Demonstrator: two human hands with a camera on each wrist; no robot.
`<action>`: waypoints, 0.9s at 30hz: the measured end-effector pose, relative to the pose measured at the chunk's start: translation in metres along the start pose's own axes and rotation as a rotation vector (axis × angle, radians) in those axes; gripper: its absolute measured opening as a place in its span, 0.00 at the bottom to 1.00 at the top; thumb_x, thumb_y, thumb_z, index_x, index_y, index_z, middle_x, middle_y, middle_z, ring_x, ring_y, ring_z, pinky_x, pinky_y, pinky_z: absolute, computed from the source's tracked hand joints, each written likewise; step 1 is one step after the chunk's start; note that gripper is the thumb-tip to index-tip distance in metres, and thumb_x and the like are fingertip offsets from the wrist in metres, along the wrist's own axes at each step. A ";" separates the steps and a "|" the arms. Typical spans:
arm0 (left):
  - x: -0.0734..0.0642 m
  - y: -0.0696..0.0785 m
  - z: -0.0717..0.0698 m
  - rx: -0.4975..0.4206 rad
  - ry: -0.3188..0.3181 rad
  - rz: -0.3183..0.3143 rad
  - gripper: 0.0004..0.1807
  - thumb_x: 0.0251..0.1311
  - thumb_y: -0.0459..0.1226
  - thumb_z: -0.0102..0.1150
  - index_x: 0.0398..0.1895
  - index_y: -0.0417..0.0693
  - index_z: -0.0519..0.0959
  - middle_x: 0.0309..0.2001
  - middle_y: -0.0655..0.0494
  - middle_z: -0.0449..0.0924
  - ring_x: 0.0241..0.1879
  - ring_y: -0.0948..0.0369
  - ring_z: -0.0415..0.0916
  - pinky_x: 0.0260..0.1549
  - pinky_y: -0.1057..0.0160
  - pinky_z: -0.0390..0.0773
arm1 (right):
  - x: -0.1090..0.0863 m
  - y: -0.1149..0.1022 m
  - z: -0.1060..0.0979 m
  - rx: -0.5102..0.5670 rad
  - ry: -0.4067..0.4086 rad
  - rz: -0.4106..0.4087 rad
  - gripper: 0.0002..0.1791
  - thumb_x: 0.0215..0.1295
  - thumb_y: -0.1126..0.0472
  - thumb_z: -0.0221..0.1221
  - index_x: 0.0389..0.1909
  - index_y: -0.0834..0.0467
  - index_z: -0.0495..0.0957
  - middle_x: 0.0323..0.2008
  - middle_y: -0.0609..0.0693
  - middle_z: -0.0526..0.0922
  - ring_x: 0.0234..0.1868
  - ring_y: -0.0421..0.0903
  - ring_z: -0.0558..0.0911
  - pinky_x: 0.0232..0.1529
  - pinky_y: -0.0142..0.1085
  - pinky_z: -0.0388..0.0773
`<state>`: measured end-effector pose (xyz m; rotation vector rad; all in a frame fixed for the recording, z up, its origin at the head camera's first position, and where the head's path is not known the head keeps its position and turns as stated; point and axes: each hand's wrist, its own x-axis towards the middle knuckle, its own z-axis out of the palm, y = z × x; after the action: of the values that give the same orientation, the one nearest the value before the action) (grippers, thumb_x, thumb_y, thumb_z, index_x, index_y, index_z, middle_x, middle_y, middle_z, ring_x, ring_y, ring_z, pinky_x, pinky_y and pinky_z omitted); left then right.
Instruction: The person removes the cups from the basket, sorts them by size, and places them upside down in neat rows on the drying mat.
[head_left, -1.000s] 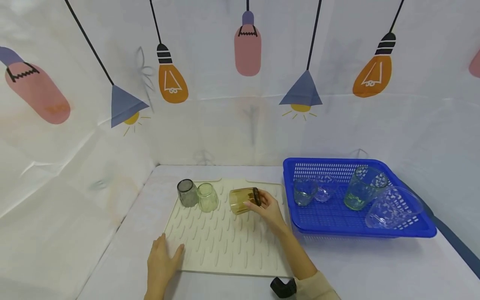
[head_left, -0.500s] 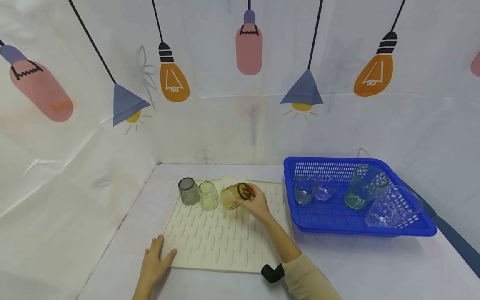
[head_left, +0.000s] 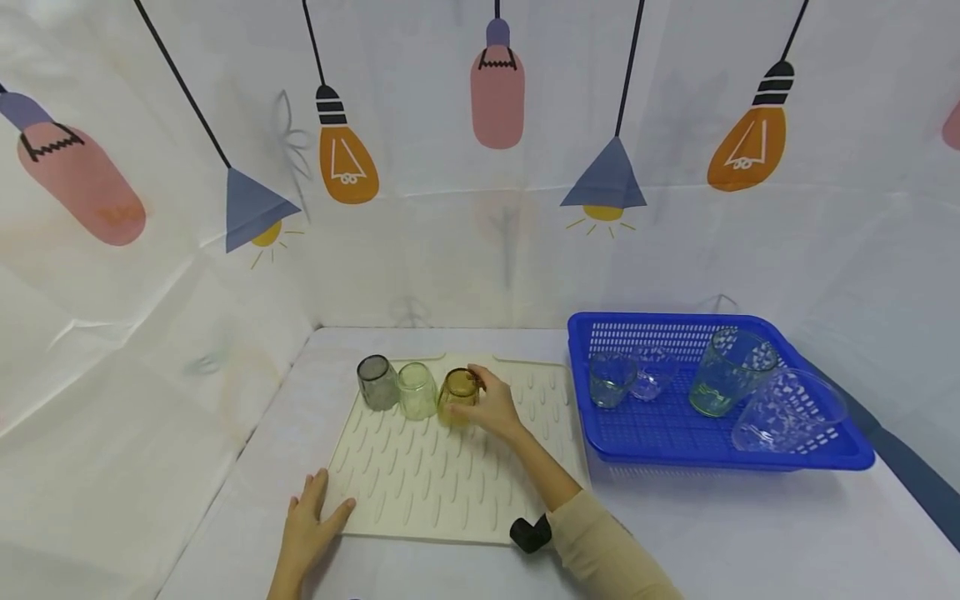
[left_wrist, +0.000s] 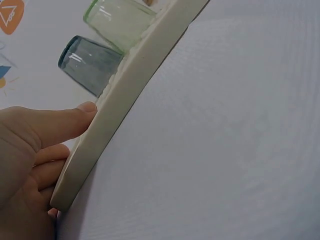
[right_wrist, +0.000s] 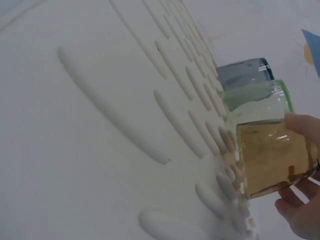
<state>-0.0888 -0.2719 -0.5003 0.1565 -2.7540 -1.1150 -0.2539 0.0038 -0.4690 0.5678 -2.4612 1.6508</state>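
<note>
Right hand (head_left: pixel 491 407) grips amber glass (right_wrist: pixel 267 157) beside green glass (head_left: pixel 417 392)

Soft, even brightness fills the head view, with a faint shadow beneath the blue basket (head_left: pixel 697 461), right of the cream mat (head_left: pixel 420 508). Both wrist views are dimmer; beside the mat, the tabletop (left_wrist: pixel 215 140) looks grey. Glints mark the amber glass (right_wrist: pixel 272 157) above the mat.

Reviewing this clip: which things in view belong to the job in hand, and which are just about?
Likely the job's:
amber glass, in the right hand
green glass
gray glass
cream mat
blue basket and its glassware

Likely just surroundings:
lamp-print backdrop
white tabletop
</note>
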 end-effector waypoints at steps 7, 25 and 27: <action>-0.001 0.002 0.001 -0.009 0.017 -0.002 0.40 0.54 0.39 0.62 0.61 0.17 0.57 0.61 0.21 0.55 0.63 0.29 0.50 0.61 0.29 0.43 | 0.002 -0.001 0.000 -0.099 -0.064 -0.049 0.39 0.45 0.59 0.73 0.58 0.68 0.69 0.54 0.63 0.76 0.53 0.57 0.76 0.52 0.47 0.77; 0.000 0.005 0.001 -0.006 -0.006 -0.055 0.41 0.55 0.39 0.62 0.62 0.18 0.56 0.63 0.22 0.53 0.65 0.30 0.48 0.64 0.32 0.40 | 0.006 0.011 0.004 -0.104 -0.003 -0.131 0.40 0.48 0.59 0.72 0.60 0.71 0.66 0.56 0.66 0.74 0.53 0.59 0.76 0.51 0.46 0.78; 0.000 0.004 0.001 -0.001 0.000 -0.049 0.41 0.54 0.39 0.62 0.62 0.18 0.56 0.62 0.22 0.54 0.65 0.30 0.49 0.64 0.32 0.41 | 0.007 0.012 0.004 -0.114 -0.016 -0.143 0.41 0.49 0.58 0.71 0.61 0.71 0.65 0.56 0.66 0.74 0.53 0.58 0.76 0.50 0.45 0.79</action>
<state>-0.0891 -0.2681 -0.4978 0.2244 -2.7636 -1.1281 -0.2641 0.0024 -0.4785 0.7256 -2.4429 1.4487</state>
